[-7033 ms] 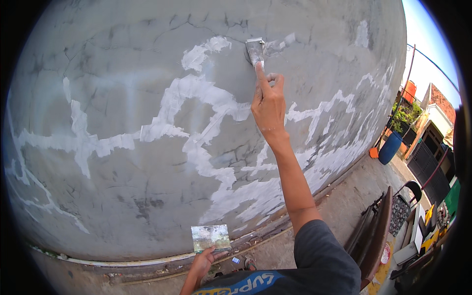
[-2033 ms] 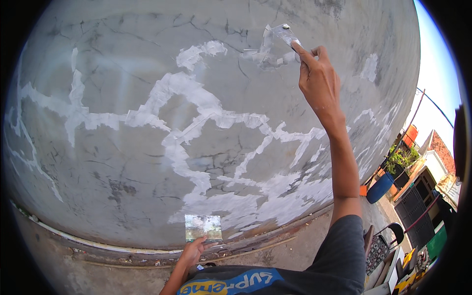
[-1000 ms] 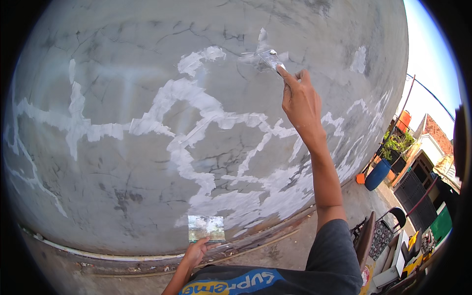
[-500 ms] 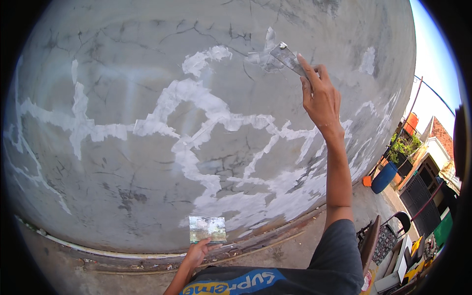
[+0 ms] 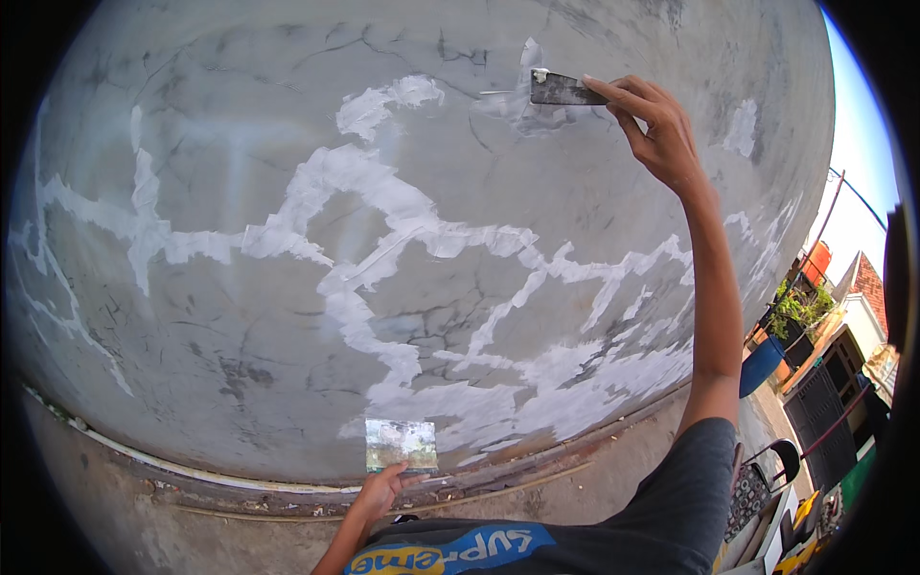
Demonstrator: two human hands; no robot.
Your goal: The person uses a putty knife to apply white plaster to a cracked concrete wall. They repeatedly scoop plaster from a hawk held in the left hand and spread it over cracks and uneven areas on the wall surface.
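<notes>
High on the grey cracked wall (image 5: 268,316), my right hand (image 5: 661,129) grips a putty knife (image 5: 567,89). Its dark blade lies on or close to the wall, level and pointing left, with a dab of white filler at its tip corner. Around the blade is a thin smear of white filler (image 5: 530,53). Low down in front of me, my left hand (image 5: 381,492) holds a small flat rectangular plate (image 5: 401,444), its face smudged with filler. White bands of filler (image 5: 364,182) run along the wall's cracks.
A pale pipe (image 5: 192,471) runs along the foot of the wall. To the right stand a blue barrel (image 5: 762,366), a patterned chair (image 5: 754,498) and a dark gate (image 5: 816,412). Green plants (image 5: 800,307) grow beyond the wall's end.
My right hand has moved right and slightly up. The putty knife has turned from a slant to nearly level. My left hand and the plate have hardly moved.
</notes>
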